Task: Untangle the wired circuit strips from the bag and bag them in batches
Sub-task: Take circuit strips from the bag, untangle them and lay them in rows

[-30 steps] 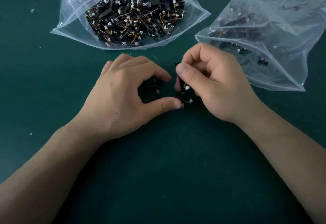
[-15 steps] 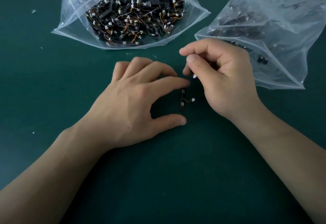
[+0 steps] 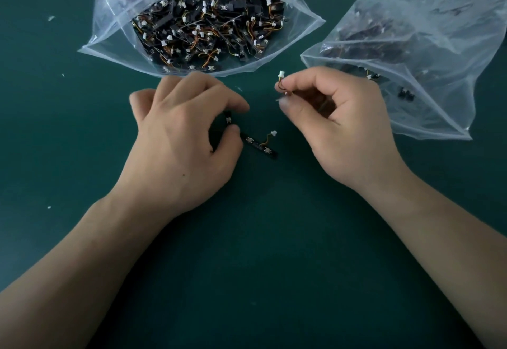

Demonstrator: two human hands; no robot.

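Head: left hand [image 3: 181, 151], right hand [image 3: 348, 129] pinch strips [image 3: 227, 120] by bag rims [image 3: 241, 71].

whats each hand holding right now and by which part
Right hand pinches a wire just below its white connector. Left hand pinches the left end of the circuit strip lying on the table.

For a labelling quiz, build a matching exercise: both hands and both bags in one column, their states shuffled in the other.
Things:
1. left hand
2. right hand
3. left bag
4. right bag

States:
A. pinches a wire with a white connector above the mat
B. mouth gaping, crammed with tangled strips
C. grips a black circuit strip lying on the mat
D. far right, contents dim through the plastic

Pairs: 1-C, 2-A, 3-B, 4-D
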